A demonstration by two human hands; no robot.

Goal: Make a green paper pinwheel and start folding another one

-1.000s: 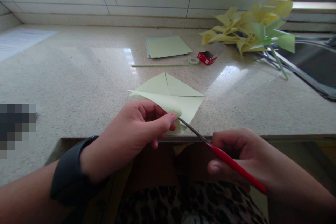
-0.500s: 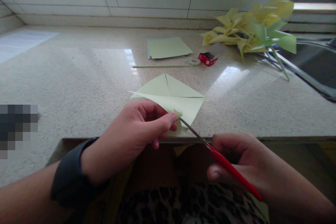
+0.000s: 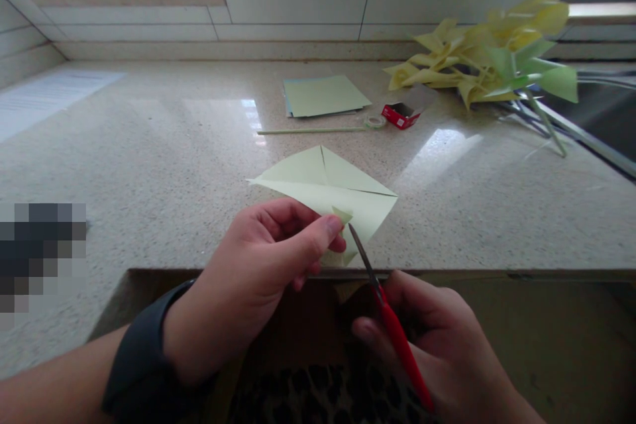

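Scissors at paper, countertop front edge
Left hand (image 3: 258,278) pinches the folded green paper (image 3: 322,189) at its near corner; right hand (image 3: 427,351) grips red-handled scissors (image 3: 382,311), blade tip just beside the pinch.

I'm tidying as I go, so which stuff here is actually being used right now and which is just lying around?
In use: left hand pinching the light green paper; right hand holding red-handled scissors.

Lying about: paper stack, tape roll, red box, green stick, paper pinwheels.
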